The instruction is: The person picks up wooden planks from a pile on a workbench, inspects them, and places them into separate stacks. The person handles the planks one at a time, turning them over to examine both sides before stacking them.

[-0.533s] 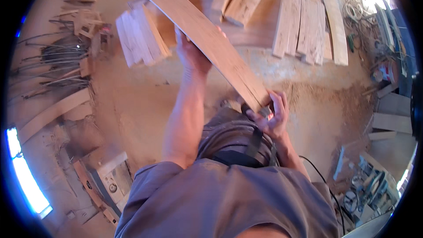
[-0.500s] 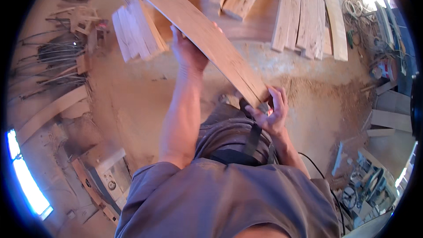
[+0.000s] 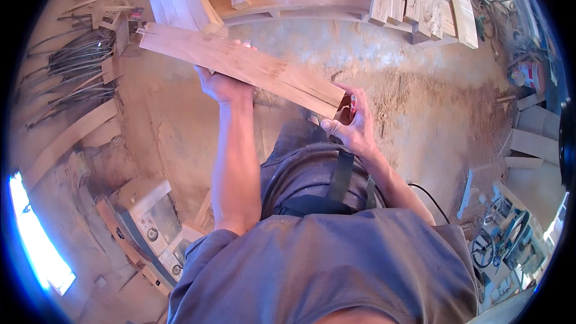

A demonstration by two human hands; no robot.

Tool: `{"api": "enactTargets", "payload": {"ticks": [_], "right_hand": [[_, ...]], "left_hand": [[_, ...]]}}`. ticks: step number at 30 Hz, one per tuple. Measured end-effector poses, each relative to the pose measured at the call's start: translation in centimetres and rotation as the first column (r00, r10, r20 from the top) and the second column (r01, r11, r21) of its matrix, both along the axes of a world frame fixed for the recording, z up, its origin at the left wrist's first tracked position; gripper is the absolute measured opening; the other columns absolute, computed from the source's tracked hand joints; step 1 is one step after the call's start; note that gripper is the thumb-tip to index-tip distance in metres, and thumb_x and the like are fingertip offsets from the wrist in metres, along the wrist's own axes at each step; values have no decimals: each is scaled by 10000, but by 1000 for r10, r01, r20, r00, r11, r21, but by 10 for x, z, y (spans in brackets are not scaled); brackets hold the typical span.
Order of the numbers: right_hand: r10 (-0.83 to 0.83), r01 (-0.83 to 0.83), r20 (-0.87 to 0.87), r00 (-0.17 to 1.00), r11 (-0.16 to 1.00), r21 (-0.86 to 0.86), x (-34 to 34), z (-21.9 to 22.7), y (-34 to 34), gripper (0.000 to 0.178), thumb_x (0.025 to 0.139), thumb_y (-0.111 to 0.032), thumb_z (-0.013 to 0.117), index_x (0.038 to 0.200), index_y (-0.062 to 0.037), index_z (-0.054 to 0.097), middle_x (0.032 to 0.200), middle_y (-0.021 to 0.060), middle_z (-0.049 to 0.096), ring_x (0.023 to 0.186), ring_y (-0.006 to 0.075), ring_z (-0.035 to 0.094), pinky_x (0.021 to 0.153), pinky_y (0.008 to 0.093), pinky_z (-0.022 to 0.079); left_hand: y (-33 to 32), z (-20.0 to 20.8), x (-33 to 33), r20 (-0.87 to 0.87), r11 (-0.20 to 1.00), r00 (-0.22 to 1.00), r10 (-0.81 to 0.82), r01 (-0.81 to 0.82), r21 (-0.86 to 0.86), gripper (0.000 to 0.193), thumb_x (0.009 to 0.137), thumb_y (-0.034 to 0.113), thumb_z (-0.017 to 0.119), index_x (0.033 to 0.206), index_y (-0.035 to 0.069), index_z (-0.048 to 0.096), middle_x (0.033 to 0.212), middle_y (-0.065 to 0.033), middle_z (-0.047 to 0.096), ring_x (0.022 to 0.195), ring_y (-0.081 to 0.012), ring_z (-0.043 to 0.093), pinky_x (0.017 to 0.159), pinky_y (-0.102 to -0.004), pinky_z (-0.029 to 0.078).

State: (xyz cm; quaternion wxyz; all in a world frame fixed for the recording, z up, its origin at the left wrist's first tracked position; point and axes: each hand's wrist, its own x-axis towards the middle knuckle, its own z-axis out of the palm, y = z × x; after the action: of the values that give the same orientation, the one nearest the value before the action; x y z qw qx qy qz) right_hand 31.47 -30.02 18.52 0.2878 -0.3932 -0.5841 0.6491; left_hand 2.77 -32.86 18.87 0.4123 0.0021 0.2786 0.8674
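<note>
A long wooden board lies slantwise across both my hands in front of my waist, its far-left end narrowed to a small tongue. Cracks run along the grain near its right end. My left hand grips it from below at the middle, the fingertips showing over the far edge. At the right end, my right hand is closed round the board's corner, thumb on the near side. A small red and white item shows by its fingers; its kind is unclear.
Ahead, a wooden table carries several planks at the right and a board stack at the left. Thin rods lie on the left floor. A machine stands at lower right, with a dark cable beside me.
The board has swung to a flatter slant, its far end moving left and nearer to me. Both hands moved with it, still holding. The table now sits higher in view.
</note>
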Motion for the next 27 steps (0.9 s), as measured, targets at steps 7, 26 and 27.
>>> {"api": "enactTargets", "payload": {"ticks": [7,26,27], "right_hand": [[47,-41,-28,998,980,196,46,-3,0,756,806,-459,865,1347,-27,563,1189,104,566,1039,237,594,899,370,506],[-151,-247,-316,937,352,-903,119,-10,21,598,1034,-654,404,1231,-118,582,879,137,681,537,245,638,380,293,352],[-134,-246,-309,942,350,-904,117,-11,24,613,1033,-662,391,1237,-117,584,890,136,681,547,253,641,390,295,349]], "left_hand": [[-23,2,44,10,998,999,44,-45,36,643,1022,564,421,1301,8,587,1226,-248,611,1102,-436,561,1005,-562,454],[21,63,122,-285,841,943,-174,-8,-541,482,866,159,786,1302,40,617,1201,-84,666,1130,-242,629,979,-451,502],[22,62,121,-290,826,939,-184,-12,-564,495,860,169,790,1308,62,609,1186,-68,663,1096,-227,636,943,-436,514]]}}
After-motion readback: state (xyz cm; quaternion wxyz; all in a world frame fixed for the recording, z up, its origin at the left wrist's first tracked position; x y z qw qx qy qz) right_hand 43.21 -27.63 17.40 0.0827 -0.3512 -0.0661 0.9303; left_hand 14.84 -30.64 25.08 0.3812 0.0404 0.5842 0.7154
